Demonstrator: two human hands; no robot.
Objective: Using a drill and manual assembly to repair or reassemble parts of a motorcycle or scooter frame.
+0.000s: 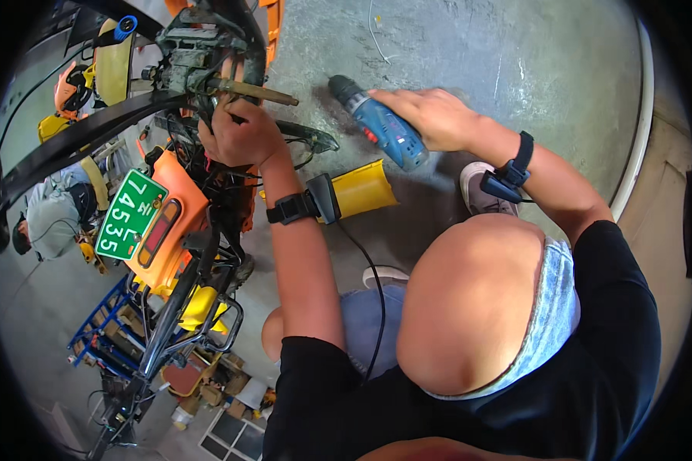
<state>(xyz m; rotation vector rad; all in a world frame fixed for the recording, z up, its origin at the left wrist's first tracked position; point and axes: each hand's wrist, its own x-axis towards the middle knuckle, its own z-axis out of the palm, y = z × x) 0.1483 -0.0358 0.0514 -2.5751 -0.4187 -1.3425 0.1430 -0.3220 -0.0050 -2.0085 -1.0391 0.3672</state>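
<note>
My right hand (pixel 438 117) grips a blue cordless drill (pixel 388 127) with a dark chuck, just above or at the floor; its fingers lie along the drill's near-right side. My left hand (pixel 242 132) is closed, with its fingers curled against the dark underside parts of an orange motorbike (pixel 173 180). What those fingers pinch is hidden. A brownish tapered metal rod (pixel 261 92) juts out to the right just above the left hand. Below it, a dark pedal-like lever (pixel 311 137) sticks out from the motorbike.
A yellow curved panel (pixel 361 190) lies beyond my left wrist. The motorbike carries a green plate (pixel 132 215). Another person (pixel 54 219) crouches at the left beside more yellow parts. A blue metal rack (pixel 108 326) and boxes (pixel 215 388) stand at lower left. A pale pipe (pixel 644 100) edges the floor at right.
</note>
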